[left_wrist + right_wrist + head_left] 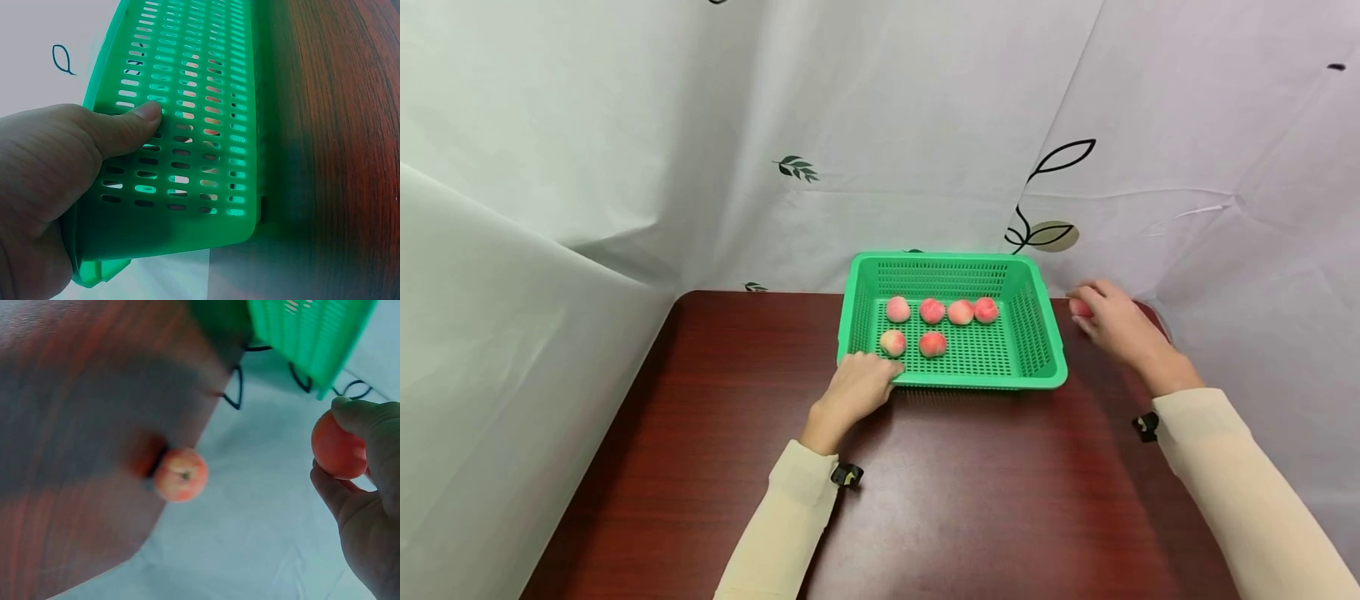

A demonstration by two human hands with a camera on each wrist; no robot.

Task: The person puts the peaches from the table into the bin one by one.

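Note:
A green plastic basket (955, 381) with slotted walls stands near the back of the table, several pinkish-red peaches (932, 311) lying on its floor. My left hand (859, 385) grips its front rim toward the left corner; the left wrist view shows the thumb (134, 128) pressed on the outer wall, the other fingers hidden behind the rim. Right of the basket, my right hand (1116, 323) holds a peach (339, 447) between thumb and fingers, apart from the basket. Another peach (181, 475) rests on the table near its edge in the right wrist view; the head view does not show it.
The dark red-brown wooden table (970, 492) ends at the back against a white curtain (925, 125) printed with leaves. More white cloth hangs along the left and right sides. A small black device (847, 476) sits at the left wrist, another (1146, 426) at the right.

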